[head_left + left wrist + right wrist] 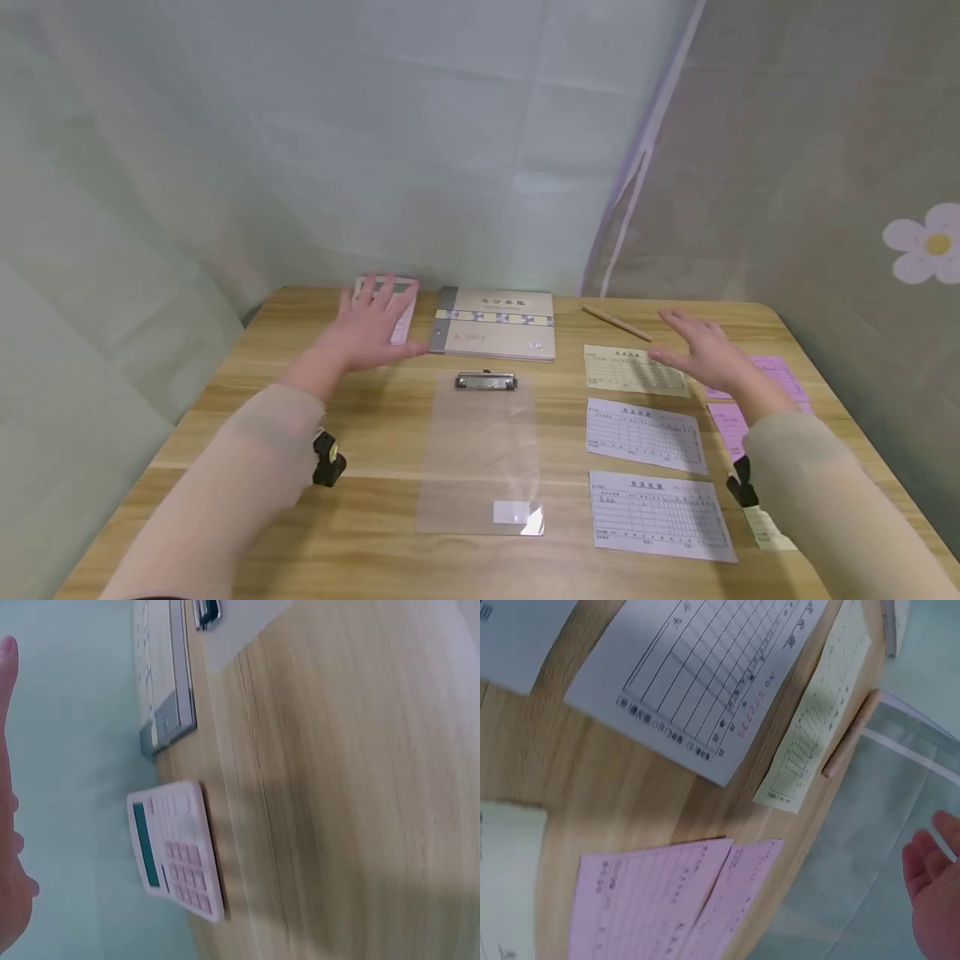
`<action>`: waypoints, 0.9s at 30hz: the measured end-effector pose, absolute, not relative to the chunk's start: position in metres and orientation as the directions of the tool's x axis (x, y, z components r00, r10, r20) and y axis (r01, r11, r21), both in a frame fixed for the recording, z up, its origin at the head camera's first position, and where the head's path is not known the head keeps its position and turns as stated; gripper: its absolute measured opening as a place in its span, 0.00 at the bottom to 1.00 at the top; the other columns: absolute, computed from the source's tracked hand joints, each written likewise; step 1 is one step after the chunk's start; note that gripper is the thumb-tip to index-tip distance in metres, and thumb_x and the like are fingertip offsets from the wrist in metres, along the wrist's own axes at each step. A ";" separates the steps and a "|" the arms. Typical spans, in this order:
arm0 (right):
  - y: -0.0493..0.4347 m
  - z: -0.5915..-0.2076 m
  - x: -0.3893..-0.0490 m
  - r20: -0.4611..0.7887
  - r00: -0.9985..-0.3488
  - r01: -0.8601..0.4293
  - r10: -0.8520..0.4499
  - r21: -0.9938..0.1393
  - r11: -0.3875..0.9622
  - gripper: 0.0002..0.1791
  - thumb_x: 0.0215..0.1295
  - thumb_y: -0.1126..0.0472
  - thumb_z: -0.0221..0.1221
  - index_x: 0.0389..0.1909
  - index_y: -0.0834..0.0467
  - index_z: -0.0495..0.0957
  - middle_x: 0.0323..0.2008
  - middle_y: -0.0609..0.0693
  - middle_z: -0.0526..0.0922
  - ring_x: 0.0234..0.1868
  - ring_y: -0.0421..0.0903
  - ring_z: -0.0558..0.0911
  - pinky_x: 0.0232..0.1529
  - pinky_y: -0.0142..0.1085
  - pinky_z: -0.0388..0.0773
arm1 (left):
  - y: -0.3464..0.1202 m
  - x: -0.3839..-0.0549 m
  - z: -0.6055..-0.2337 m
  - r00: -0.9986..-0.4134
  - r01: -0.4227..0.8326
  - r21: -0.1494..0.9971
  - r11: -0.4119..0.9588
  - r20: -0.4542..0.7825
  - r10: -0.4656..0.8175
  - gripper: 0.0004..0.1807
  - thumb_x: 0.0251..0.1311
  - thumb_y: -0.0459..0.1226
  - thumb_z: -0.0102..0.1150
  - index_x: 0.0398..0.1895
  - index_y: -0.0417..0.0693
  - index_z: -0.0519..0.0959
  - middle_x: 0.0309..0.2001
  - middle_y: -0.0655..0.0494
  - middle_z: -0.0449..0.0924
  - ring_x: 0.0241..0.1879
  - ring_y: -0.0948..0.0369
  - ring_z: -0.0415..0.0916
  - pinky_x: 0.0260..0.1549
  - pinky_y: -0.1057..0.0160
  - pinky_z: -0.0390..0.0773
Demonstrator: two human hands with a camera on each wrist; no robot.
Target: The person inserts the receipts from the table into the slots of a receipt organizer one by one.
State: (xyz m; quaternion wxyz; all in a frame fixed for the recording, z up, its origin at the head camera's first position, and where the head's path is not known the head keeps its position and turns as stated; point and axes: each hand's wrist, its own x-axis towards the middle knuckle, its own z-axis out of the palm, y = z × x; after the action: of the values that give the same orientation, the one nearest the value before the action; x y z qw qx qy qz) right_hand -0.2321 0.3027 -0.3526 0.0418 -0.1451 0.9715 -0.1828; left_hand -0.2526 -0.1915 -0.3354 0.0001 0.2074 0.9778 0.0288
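Observation:
My left hand (369,329) is raised over the table's back left with its fingers spread, holding nothing. In the head view it partly covers a pink calculator (180,851), which shows fully in the left wrist view. My right hand (708,358) hovers at the right, fingers extended, near a yellow form slip (633,371) and a thin brown stick (617,322). A ledger book (498,325) lies at the back middle. In front of it is a clear clipboard (480,454) with a metal clip (486,382).
Two white form slips (645,435) lie right of the clipboard. Pink slips (652,900) and another yellow slip (768,529) lie further right, partly behind my right arm in the head view. A pale curtain (420,150) hangs behind the wooden table (360,525).

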 end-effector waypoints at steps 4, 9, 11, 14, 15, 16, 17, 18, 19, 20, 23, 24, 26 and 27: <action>0.307 -0.357 -0.231 -0.039 -0.959 -0.235 -0.280 -0.438 0.867 0.46 0.63 0.38 0.53 0.72 0.61 0.48 0.66 0.69 0.57 0.61 0.69 0.61 0.55 0.64 0.57 | -0.179 -0.251 -0.339 -0.898 0.439 0.031 0.898 0.043 0.438 0.55 0.50 0.73 0.41 0.75 0.55 0.40 0.73 0.41 0.34 0.70 0.38 0.30 0.59 0.33 0.33; 0.314 -0.362 -0.226 -0.092 -0.965 -0.171 -0.246 -0.488 0.856 0.49 0.61 0.34 0.52 0.71 0.63 0.50 0.59 0.70 0.67 0.55 0.65 0.71 0.49 0.58 0.68 | -0.161 -0.252 -0.349 -0.883 0.467 0.079 0.881 0.087 0.461 0.51 0.53 0.69 0.47 0.74 0.55 0.43 0.73 0.43 0.38 0.70 0.41 0.38 0.62 0.38 0.43; 0.316 -0.365 -0.223 -0.101 -0.964 -0.163 -0.245 -0.502 0.849 0.48 0.61 0.35 0.52 0.70 0.64 0.52 0.57 0.69 0.69 0.54 0.65 0.71 0.49 0.57 0.69 | -0.153 -0.253 -0.358 -0.878 0.478 0.154 0.865 0.105 0.467 0.50 0.54 0.67 0.48 0.74 0.55 0.46 0.73 0.44 0.42 0.69 0.41 0.42 0.62 0.38 0.46; 0.321 -0.370 -0.218 -0.089 -0.961 -0.177 -0.262 -0.528 0.830 0.43 0.63 0.40 0.55 0.68 0.65 0.56 0.55 0.69 0.72 0.53 0.64 0.73 0.48 0.56 0.70 | -0.140 -0.252 -0.370 -0.876 0.480 0.290 0.828 0.117 0.467 0.49 0.53 0.66 0.50 0.74 0.56 0.49 0.72 0.44 0.47 0.68 0.42 0.46 0.61 0.38 0.47; 0.323 -0.371 -0.216 -0.084 -0.959 -0.185 -0.271 -0.539 0.822 0.41 0.63 0.42 0.55 0.67 0.66 0.58 0.54 0.69 0.73 0.52 0.63 0.73 0.47 0.55 0.71 | -0.137 -0.251 -0.374 -0.878 0.476 0.329 0.816 0.119 0.465 0.48 0.53 0.66 0.51 0.73 0.57 0.49 0.71 0.44 0.49 0.67 0.42 0.47 0.60 0.38 0.48; 0.324 -0.373 -0.214 -0.080 -0.958 -0.190 -0.277 -0.547 0.816 0.40 0.63 0.43 0.56 0.66 0.66 0.59 0.53 0.69 0.73 0.51 0.63 0.74 0.46 0.54 0.71 | -0.134 -0.250 -0.378 -0.880 0.469 0.363 0.805 0.116 0.460 0.48 0.53 0.65 0.52 0.73 0.58 0.50 0.71 0.44 0.50 0.67 0.43 0.48 0.60 0.37 0.48; 0.325 -0.375 -0.212 -0.076 -0.955 -0.198 -0.285 -0.554 0.809 0.38 0.64 0.45 0.57 0.66 0.67 0.60 0.52 0.68 0.74 0.50 0.62 0.74 0.46 0.54 0.72 | -0.132 -0.249 -0.381 -0.883 0.461 0.391 0.797 0.112 0.455 0.47 0.53 0.64 0.53 0.73 0.59 0.50 0.70 0.44 0.51 0.67 0.43 0.49 0.60 0.38 0.49; 0.326 -0.376 -0.210 -0.076 -0.955 -0.198 -0.287 -0.556 0.807 0.37 0.64 0.46 0.57 0.65 0.67 0.61 0.51 0.68 0.74 0.50 0.61 0.75 0.45 0.53 0.72 | -0.130 -0.248 -0.384 -0.884 0.457 0.413 0.788 0.113 0.453 0.47 0.53 0.63 0.55 0.73 0.60 0.50 0.69 0.44 0.52 0.66 0.44 0.50 0.59 0.38 0.50; 0.326 -0.377 -0.208 -0.081 -0.954 -0.196 -0.288 -0.560 0.805 0.37 0.64 0.46 0.57 0.65 0.66 0.62 0.51 0.68 0.74 0.49 0.61 0.75 0.45 0.53 0.72 | -0.128 -0.247 -0.387 -0.887 0.449 0.433 0.782 0.108 0.449 0.46 0.53 0.62 0.56 0.73 0.61 0.51 0.69 0.44 0.53 0.66 0.44 0.50 0.59 0.38 0.51; 0.327 -0.378 -0.206 -0.087 -0.954 -0.190 -0.286 -0.562 0.805 0.37 0.64 0.46 0.57 0.64 0.66 0.62 0.52 0.68 0.74 0.49 0.61 0.75 0.45 0.52 0.72 | -0.127 -0.245 -0.389 -0.890 0.438 0.459 0.773 0.101 0.444 0.46 0.53 0.61 0.58 0.73 0.61 0.51 0.69 0.44 0.53 0.66 0.45 0.51 0.59 0.38 0.52; 0.327 -0.378 -0.202 -0.105 -0.956 -0.171 -0.273 -0.557 0.813 0.36 0.63 0.45 0.57 0.64 0.65 0.63 0.53 0.67 0.73 0.50 0.60 0.74 0.45 0.52 0.72 | -0.123 -0.243 -0.396 -0.895 0.411 0.528 0.744 0.076 0.440 0.44 0.53 0.57 0.61 0.72 0.59 0.55 0.68 0.43 0.55 0.64 0.44 0.54 0.57 0.38 0.56; 0.327 -0.378 -0.201 -0.112 -0.956 -0.166 -0.271 -0.556 0.814 0.37 0.63 0.44 0.57 0.64 0.65 0.63 0.53 0.67 0.73 0.50 0.60 0.74 0.45 0.52 0.73 | -0.121 -0.243 -0.399 -0.897 0.398 0.556 0.730 0.070 0.437 0.44 0.53 0.56 0.62 0.71 0.58 0.56 0.67 0.43 0.55 0.64 0.44 0.55 0.57 0.38 0.57; 0.327 -0.378 -0.199 -0.110 -0.956 -0.170 -0.273 -0.552 0.816 0.36 0.63 0.45 0.57 0.64 0.65 0.64 0.53 0.67 0.73 0.50 0.60 0.74 0.45 0.52 0.73 | -0.118 -0.243 -0.406 -0.902 0.374 0.605 0.703 0.060 0.427 0.43 0.52 0.54 0.64 0.70 0.56 0.59 0.67 0.43 0.56 0.63 0.45 0.57 0.57 0.39 0.59; 0.326 -0.378 -0.198 -0.108 -0.955 -0.173 -0.275 -0.549 0.818 0.36 0.63 0.45 0.57 0.64 0.64 0.64 0.53 0.66 0.74 0.50 0.60 0.74 0.45 0.51 0.73 | -0.117 -0.244 -0.409 -0.902 0.369 0.622 0.691 0.061 0.427 0.42 0.52 0.54 0.65 0.70 0.55 0.60 0.67 0.43 0.57 0.63 0.44 0.57 0.57 0.39 0.59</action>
State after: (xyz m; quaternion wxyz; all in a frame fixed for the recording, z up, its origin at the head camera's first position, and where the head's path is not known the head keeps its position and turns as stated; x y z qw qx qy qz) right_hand -0.1983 0.3260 -0.3777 0.0915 -0.1180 0.9489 -0.2779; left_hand -0.2436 -0.1171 -0.4094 0.0439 0.2166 0.9184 0.3281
